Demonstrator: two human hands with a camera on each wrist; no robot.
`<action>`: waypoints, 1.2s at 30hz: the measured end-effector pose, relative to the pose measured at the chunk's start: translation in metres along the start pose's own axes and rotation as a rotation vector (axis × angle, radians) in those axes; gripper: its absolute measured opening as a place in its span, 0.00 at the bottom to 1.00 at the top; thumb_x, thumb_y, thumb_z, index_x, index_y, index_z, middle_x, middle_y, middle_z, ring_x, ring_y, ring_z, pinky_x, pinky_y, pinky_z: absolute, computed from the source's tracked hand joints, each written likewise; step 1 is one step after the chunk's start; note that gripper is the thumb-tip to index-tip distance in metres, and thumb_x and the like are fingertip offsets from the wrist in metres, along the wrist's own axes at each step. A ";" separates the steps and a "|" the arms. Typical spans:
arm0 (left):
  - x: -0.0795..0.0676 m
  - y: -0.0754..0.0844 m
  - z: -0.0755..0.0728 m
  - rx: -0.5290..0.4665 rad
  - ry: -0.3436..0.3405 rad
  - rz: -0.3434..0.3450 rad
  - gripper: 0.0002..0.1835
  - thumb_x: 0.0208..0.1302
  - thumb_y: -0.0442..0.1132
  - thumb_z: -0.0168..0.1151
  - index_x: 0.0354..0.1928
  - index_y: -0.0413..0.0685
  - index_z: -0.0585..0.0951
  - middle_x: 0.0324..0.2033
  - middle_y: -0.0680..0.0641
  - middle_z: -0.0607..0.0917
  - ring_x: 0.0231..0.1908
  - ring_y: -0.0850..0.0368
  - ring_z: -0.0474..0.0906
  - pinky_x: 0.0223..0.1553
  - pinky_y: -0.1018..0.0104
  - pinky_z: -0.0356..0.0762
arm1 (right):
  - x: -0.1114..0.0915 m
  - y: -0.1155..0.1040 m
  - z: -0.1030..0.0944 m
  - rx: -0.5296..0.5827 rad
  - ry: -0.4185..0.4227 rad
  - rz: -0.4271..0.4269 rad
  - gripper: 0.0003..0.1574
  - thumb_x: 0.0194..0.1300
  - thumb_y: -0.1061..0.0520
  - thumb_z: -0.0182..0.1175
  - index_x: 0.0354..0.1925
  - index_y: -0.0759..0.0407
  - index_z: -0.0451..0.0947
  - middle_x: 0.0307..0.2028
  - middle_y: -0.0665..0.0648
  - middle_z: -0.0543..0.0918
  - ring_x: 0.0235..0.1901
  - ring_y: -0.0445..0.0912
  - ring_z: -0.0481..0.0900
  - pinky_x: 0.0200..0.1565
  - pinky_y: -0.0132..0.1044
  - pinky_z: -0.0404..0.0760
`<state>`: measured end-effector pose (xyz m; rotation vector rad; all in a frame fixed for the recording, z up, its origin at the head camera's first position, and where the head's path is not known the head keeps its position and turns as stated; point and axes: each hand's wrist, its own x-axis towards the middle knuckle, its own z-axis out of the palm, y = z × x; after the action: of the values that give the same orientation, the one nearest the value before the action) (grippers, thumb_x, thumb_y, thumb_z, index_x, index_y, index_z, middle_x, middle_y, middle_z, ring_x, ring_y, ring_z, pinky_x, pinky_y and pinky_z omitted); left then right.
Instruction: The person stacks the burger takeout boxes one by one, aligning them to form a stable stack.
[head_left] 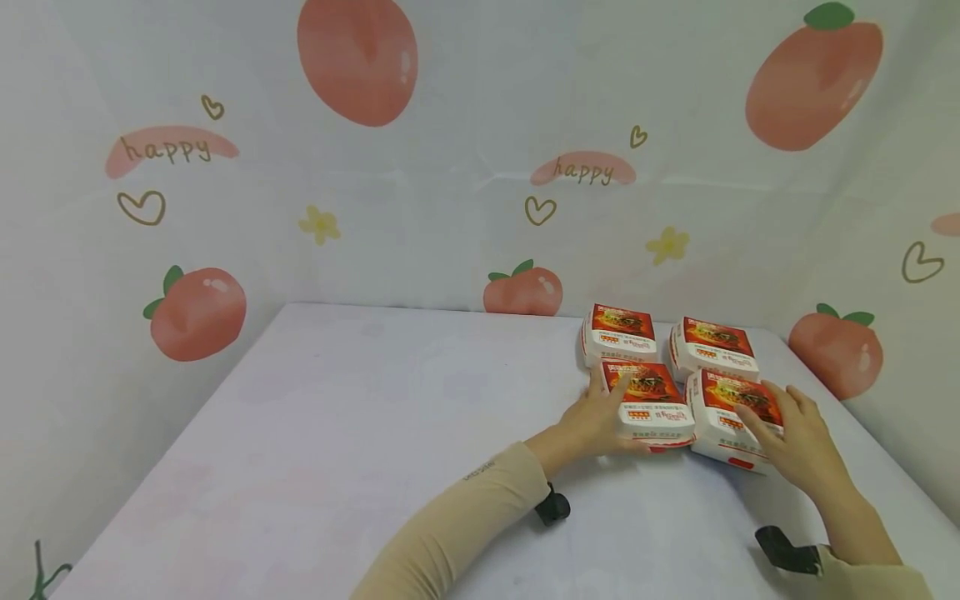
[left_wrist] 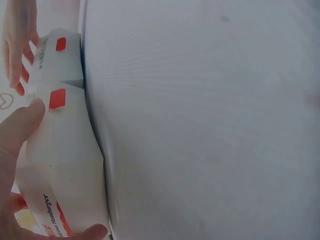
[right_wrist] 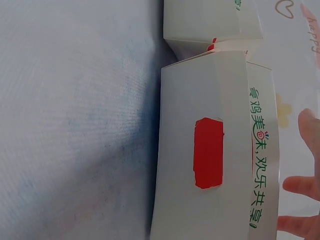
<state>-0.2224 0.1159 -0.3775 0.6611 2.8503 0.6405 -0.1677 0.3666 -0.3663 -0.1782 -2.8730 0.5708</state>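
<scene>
My left hand (head_left: 592, 425) grips the front-left hamburger box (head_left: 651, 412), thumb at its near edge and fingers along its left side. In the left wrist view, fingertips (left_wrist: 95, 231) reach round the lower end of this white box (left_wrist: 65, 135). The right hand (head_left: 810, 442) is spread over the front-right hamburger box (head_left: 726, 425), whose red-printed lid it partly covers. Its fingers (right_wrist: 300, 185) stand apart from that box (right_wrist: 215, 95) in the right wrist view, which shows a red tab on the front. Both front boxes sit side by side.
Two more hamburger boxes, a back-left one (head_left: 621, 329) and a back-right one (head_left: 716, 346), stand close behind the front pair. All are on a white table (head_left: 337, 433). A fruit-printed curtain (head_left: 435, 183) hangs behind the table's far edge.
</scene>
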 end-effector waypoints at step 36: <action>-0.012 -0.022 -0.021 -0.100 -0.026 0.061 0.51 0.51 0.60 0.66 0.73 0.63 0.48 0.74 0.47 0.44 0.59 0.54 0.72 0.49 0.69 0.77 | 0.006 0.010 0.004 0.010 -0.162 0.028 0.52 0.68 0.34 0.42 0.69 0.73 0.41 0.60 0.87 0.43 0.56 0.81 0.50 0.46 0.78 0.61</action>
<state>-0.2249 0.0849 -0.3677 0.7369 2.7628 0.7730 -0.1741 0.3754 -0.3727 -0.1786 -3.0279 0.6322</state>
